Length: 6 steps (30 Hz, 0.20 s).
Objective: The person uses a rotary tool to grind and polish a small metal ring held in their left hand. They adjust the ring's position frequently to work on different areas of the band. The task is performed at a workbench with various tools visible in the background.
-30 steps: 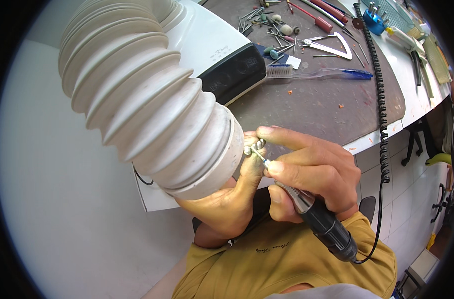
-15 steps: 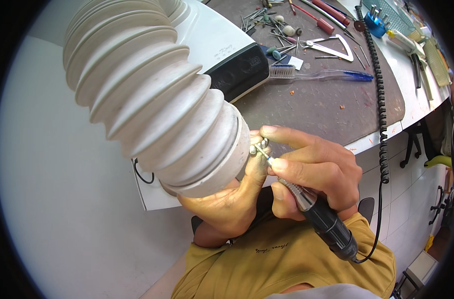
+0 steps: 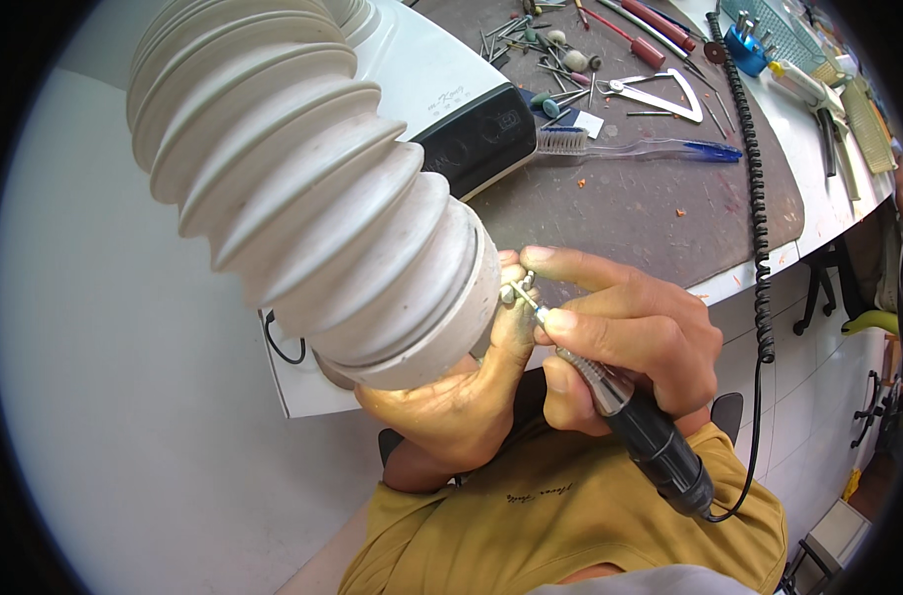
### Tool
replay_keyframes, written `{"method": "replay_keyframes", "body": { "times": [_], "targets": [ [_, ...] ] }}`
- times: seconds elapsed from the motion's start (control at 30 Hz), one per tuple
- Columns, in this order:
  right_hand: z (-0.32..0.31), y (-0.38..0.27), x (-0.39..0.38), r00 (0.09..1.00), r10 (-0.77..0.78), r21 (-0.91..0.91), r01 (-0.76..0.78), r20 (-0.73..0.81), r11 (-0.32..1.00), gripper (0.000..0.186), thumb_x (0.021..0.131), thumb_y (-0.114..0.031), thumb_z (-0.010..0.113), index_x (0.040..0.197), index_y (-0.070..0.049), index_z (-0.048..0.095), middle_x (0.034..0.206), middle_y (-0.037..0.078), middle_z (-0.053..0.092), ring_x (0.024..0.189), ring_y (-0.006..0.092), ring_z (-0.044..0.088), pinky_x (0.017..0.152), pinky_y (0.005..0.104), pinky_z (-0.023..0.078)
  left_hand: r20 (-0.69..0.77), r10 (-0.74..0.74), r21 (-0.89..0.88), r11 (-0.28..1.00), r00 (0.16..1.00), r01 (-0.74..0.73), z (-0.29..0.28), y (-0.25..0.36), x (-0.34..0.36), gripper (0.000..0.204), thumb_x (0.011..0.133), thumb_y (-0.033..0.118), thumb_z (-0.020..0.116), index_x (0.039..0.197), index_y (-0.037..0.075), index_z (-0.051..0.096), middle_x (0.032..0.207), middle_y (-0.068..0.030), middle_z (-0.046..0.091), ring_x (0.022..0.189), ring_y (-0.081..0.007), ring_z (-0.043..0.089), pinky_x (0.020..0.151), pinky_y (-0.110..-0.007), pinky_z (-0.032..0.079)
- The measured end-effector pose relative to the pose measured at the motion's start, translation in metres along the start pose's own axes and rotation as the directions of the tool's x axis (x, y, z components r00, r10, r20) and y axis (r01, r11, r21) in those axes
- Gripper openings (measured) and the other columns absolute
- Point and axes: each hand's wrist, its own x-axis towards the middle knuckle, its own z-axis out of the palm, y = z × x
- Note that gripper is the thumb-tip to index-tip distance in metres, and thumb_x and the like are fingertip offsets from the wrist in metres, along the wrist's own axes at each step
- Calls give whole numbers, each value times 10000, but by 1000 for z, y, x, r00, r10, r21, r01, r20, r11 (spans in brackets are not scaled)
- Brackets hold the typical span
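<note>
A small silvery metal piece with rounded lobes, like a dental bridge [image 3: 509, 296], is pinched at the fingertips of my left hand [image 3: 446, 421]. The hose mouth hides part of that hand. My right hand [image 3: 655, 332] is closed round a black and silver rotary handpiece [image 3: 660, 451], gripped like a pen. Its thin bur [image 3: 526, 297] reaches the metal piece; exact contact is too small to tell. The right index fingertip rests close to the piece's far end. Greyish dust coats the left thumb.
A wide white ribbed suction hose [image 3: 302, 178] hangs at the left, beside a white and black machine [image 3: 481, 139]. On the brown mat [image 3: 630, 213] lie a clear toothbrush [image 3: 650, 150], a caliper [image 3: 669, 97] and several burs. A coiled black cord [image 3: 756, 198] runs down the right.
The metal piece has tilted slightly between my left fingertips. My right hand and the handpiece have shifted a touch toward the right.
</note>
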Motion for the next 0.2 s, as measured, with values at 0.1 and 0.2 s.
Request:
{"method": "replay_keyframes", "body": {
  "times": [0.1, 0.2],
  "targets": [
    [1, 1, -1, 999, 38, 9, -38, -32, 999, 235, 871, -94, 752, 1034, 16, 625, 800, 159, 719, 832, 367, 769, 752, 469, 653, 45, 15, 59, 998, 999, -18, -4, -4, 1, 393, 842, -142, 715, 1191, -84, 543, 1091, -244, 692, 1054, -281, 714, 937, -366, 602],
    [2, -3, -2, 992, 106, 62, -102, -68, 993, 248, 812, -29, 768, 1036, -9, 665, 838, 130, 729, 852, 355, 771, 765, 439, 654, 81, 25, 77, 997, 996, -31, -6, -6, 1, 418, 847, -123, 732, 1216, -51, 548, 1123, -260, 691, 1075, -290, 714, 939, -369, 601]
  ]
}}
